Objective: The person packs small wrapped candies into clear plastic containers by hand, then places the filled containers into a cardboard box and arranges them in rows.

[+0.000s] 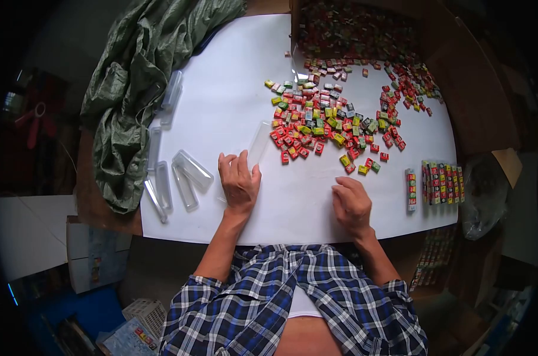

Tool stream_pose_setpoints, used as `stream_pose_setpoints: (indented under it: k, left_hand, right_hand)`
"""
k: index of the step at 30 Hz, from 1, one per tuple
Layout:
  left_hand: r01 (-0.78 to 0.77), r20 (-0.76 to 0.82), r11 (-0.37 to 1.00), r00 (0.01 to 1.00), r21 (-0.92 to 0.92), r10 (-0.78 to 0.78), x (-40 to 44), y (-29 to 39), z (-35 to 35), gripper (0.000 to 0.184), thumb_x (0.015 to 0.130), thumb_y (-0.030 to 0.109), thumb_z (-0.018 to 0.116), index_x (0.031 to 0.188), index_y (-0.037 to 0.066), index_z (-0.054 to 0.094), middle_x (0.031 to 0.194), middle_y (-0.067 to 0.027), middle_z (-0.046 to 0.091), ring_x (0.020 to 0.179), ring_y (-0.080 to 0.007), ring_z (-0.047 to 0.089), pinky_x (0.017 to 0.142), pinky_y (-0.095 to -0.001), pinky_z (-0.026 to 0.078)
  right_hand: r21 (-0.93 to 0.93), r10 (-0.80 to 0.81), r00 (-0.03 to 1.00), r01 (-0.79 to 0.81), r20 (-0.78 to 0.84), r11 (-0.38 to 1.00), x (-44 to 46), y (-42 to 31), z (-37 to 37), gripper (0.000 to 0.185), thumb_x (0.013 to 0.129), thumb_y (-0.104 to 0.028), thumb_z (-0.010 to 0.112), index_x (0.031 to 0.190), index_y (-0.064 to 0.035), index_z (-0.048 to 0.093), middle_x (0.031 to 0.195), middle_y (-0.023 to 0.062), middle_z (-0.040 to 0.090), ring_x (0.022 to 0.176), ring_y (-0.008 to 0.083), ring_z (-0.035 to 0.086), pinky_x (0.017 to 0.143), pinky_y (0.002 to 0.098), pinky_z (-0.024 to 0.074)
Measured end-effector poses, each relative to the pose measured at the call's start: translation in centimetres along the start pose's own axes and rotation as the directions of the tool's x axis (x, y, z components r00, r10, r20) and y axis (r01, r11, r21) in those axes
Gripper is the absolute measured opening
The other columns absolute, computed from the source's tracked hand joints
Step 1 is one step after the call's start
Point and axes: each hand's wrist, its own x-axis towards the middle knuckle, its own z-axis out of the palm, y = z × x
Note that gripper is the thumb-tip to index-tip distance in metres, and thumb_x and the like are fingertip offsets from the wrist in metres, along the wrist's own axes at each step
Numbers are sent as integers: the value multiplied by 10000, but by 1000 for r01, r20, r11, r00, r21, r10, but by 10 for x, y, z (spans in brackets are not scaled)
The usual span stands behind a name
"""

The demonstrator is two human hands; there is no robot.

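The clear case (260, 139) lies in the centre of the frame, just beside the small packs (316, 118), which spread toward the upper right. The left hand (239, 181) is partly open beside this case; I cannot tell if it touches. The right hand (351, 204) is loosely closed, below the packs. Other cases (193, 171) lie at the left, near the green sheet (123, 118)

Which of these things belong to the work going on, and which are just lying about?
Seemingly in use:
- small colourful packets
- clear tray beside the left hand
- other clear trays
- packet stack

Probably just lying about:
- green sheet
- plastic bag
- white basket
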Motion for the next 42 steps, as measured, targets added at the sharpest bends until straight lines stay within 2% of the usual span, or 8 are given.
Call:
stream_pose_setpoints:
  k: [8, 11, 14, 20, 28, 31, 36, 42]
  left_hand:
    - [-33, 114, 999, 993, -10, 34, -26, 3, -18, 508, 738, 113, 802, 1199, -12, 629, 1064, -162, 624, 1109, -347, 549, 1127, -563, 360]
    - [-22, 127, 999, 991, -41, 27, -20, 13, -29, 492, 745, 135, 804, 1187, -2, 637, 1090, -156, 617, 1127, -347, 537, 1126, -561, 355]
    - [-18, 140, 998, 990, -60, 26, -11, 11, -29, 486, 749, 146, 805, 1183, 5, 640, 1096, -154, 614, 1132, -349, 530, 1117, -550, 358]
    - [-24, 195, 995, 980, -100, 43, 1, -1, -15, 494, 741, 67, 798, 1202, -2, 633, 1093, -178, 630, 1091, -365, 544, 1014, -472, 427]
    - [-11, 257, 991, 965, -137, 46, 10, -12, -1, 422, 787, 66, 783, 1180, -15, 652, 1064, -179, 617, 1070, -374, 545, 984, -476, 441]
    - [-30, 235, 993, 970, -116, 57, 17, -6, -8, 386, 802, 81, 784, 1153, -24, 663, 1093, -182, 623, 1102, -376, 539, 994, -480, 438]
    - [-40, 237, 999, 971, 21, 34, 17, -6, -7, 358, 819, 103, 782, 1135, -28, 674, 1210, -197, 626, 1226, -390, 506, 1048, -490, 418]
    - [-104, 171, 994, 981, 36, 96, 12, -12, 16, 297, 814, 95, 776, 1061, -33, 670, 1303, -205, 611, 1327, -422, 449, 1117, -502, 378]
  right_hand:
    - [123, -138, 989, 130, 56, 984, 67, -16, 54, 254, 778, 53, 724, 1016, -31, 695, 1079, 143, 714, 917, 319, 706, 802, 383, 584]
    - [-108, -184, 979, 194, 90, 975, 108, 8, 53, 283, 793, 46, 709, 1055, -61, 700, 1132, 105, 709, 978, 304, 682, 813, 376, 579]
    - [-189, -213, 897, 303, 387, 934, 135, 22, 52, 295, 803, -4, 703, 1087, -84, 699, 1210, 71, 687, 1073, 285, 639, 833, 371, 571]
    - [-246, -184, 819, 365, 543, 898, 144, 38, 59, 233, 804, -103, 709, 1035, -81, 685, 1201, 80, 666, 1107, 272, 621, 841, 383, 564]
    - [-57, -258, 966, 258, 9, 964, 97, 33, -6, 209, 776, -76, 741, 977, -77, 685, 966, 118, 679, 852, 302, 697, 685, 403, 594]
    - [-306, -211, 959, 147, -187, 941, 74, 52, -87, 232, 767, -21, 744, 986, -86, 708, 981, 133, 703, 827, 292, 714, 707, 370, 601]
    - [-647, 3, 785, -513, -619, 564, 25, 145, -237, 342, 792, 34, 696, 1125, -40, 694, 1177, 194, 692, 1014, 356, 694, 887, 420, 564]
    - [-593, -11, 894, -288, -448, 752, -18, 124, -204, 290, 809, 49, 691, 1089, -25, 699, 1200, 201, 685, 1081, 347, 683, 923, 402, 554]
